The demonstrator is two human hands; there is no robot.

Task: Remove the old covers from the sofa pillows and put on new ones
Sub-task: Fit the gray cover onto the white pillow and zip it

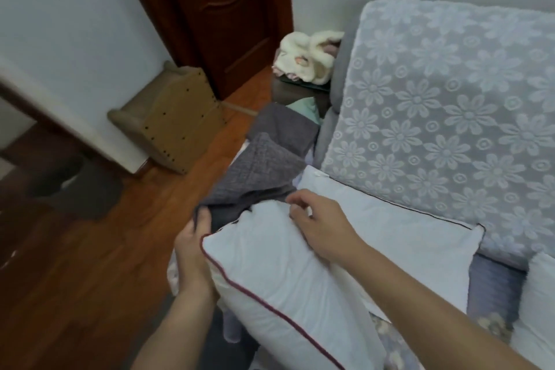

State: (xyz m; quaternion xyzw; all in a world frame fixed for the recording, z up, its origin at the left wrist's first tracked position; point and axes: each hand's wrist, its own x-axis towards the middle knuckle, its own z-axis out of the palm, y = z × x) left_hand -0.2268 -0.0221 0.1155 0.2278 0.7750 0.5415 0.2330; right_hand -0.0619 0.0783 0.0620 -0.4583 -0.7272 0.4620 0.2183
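Observation:
A white pillow insert [270, 267] with dark red piping lies in front of me, one end inside a grey textured cover [255, 171]. My left hand [195, 249] grips the cover's near edge at the pillow's corner. On top of the pillow my right hand [312, 219] rests with its fingers curled at the cover's opening; whether they pinch the fabric is unclear. A second white pillow [405, 237] with dark piping lies behind it on the sofa.
The sofa back [450, 114] wears a pale floral lace throw. A white plush bundle [306, 57] sits on a side table at the sofa's end. A cardboard piece [177, 123] leans on the wall near a dark wooden door [216, 9]. Wooden floor lies to the left.

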